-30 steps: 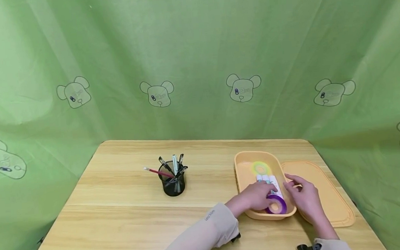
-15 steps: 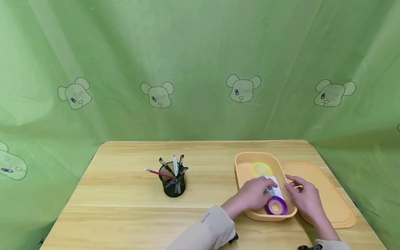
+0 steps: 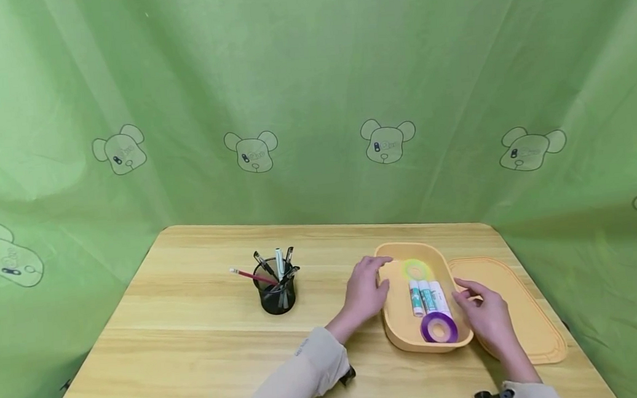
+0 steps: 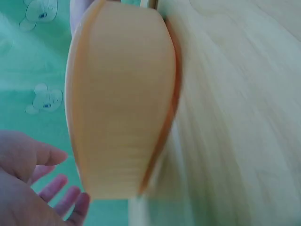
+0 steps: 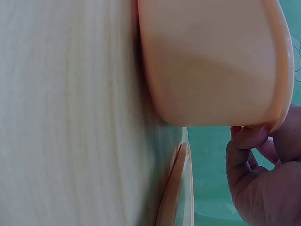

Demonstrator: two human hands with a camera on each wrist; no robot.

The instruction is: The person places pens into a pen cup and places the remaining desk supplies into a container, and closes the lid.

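An orange plastic box [image 3: 397, 334] sits at the right of the table. Inside it lie three glue sticks [image 3: 428, 297] side by side, a purple tape roll [image 3: 427, 332] nearer the front and a yellow-green tape roll [image 3: 408, 271] toward the back. My left hand [image 3: 362, 291] is at the box's left rim, thumb and fingers spread apart and holding nothing; in the left wrist view its fingers [image 4: 55, 187] reach up to the rim's edge. With thumb and fingers, my right hand [image 3: 487, 316] pinches the rim on the right side, as the right wrist view shows.
The orange lid [image 3: 526, 317] lies flat to the right of the box, partly beneath the right hand. A black mesh pen holder [image 3: 277, 299] with several pens and a red pencil [image 3: 251, 274] stands left of centre. A green curtain surrounds the wooden table [image 3: 196, 355].
My left hand has let go of the glue sticks and moved out of the box, left to its rim. The glue sticks now show fully. The right hand has stayed put.
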